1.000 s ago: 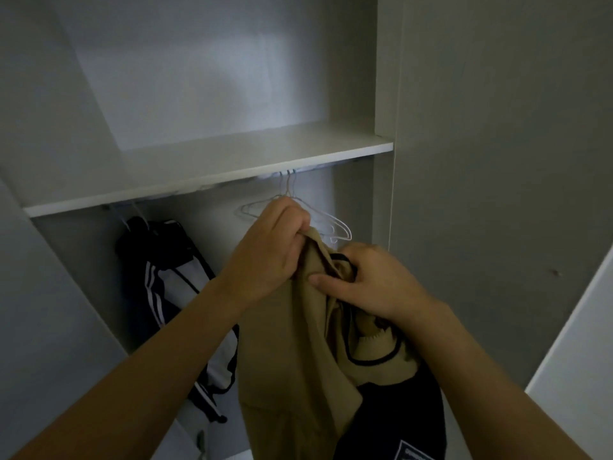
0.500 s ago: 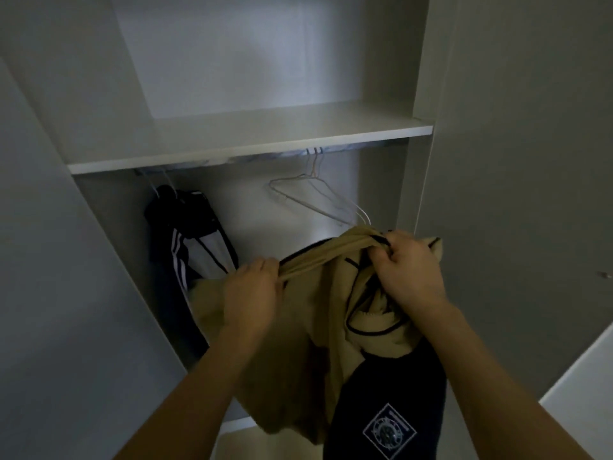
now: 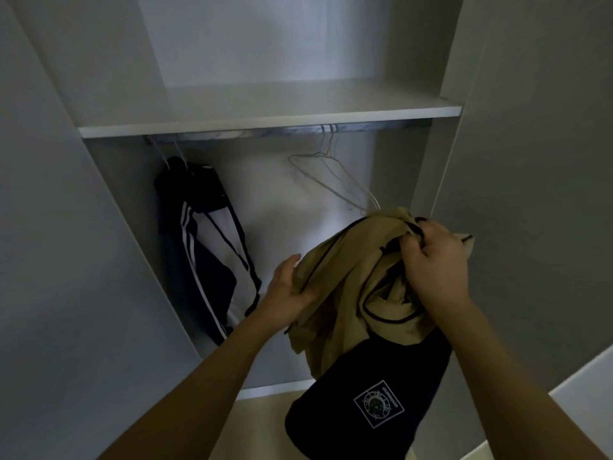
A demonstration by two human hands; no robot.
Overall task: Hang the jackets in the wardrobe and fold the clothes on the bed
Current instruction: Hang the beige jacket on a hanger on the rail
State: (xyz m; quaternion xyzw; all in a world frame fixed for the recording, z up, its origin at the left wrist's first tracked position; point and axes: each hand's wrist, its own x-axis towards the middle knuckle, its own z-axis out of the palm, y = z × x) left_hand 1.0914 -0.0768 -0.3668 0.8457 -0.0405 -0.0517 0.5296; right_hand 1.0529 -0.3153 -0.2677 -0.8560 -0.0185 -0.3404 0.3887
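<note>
Between my two hands, in front of the open wardrobe point(image 3: 517, 161), hangs the jacket point(image 3: 345, 293), tan above with a dark lower part bearing a square white patch point(image 3: 378, 404). Its long axis runs roughly up and down, bunched top at my right hand, dark end pointing to the floor.

My right hand point(image 3: 434, 260) is curled tight round the gathered top of the jacket, fingers closed over the fabric and its dark trim. My left hand point(image 3: 288, 293) sits lower and to the left, palm turned toward the cloth, thumb and fingers closed on the tan edge; how firm that hold is I cannot tell.

Just above my right hand, bare wire hangers point(image 3: 331, 175) slope down from the rail point(image 3: 285, 130), their low ends close to the bunched fabric. Whether they touch it I cannot tell. Above the rail lies a shelf point(image 3: 265, 126).

Well left of my left hand, a dark striped jacket point(image 3: 205, 247) hangs from the same rail, long axis vertical, tilted slightly to the right at the bottom.
</note>
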